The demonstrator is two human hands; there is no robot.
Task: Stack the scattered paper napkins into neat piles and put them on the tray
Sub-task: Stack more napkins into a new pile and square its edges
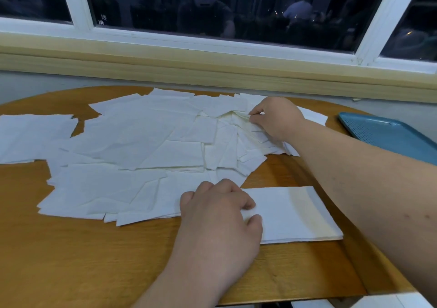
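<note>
Several white paper napkins (142, 142) lie scattered and overlapping across the round wooden table (82, 260). A neat pile of napkins (295, 213) sits near the front right. My left hand (220, 213) rests on the pile's left edge, thumb and fingers pinching it. My right hand (274, 116) reaches to the far side and pinches a crumpled napkin out of the heap. The teal tray (387, 132) stands at the right edge of the table, with nothing on its visible part; my right forearm hides some of it.
A wooden ledge (212, 71) and a white-framed window (212, 40) run along the back of the table. One separate napkin sheet (30, 137) lies at the far left. Bare wood shows along the front of the table.
</note>
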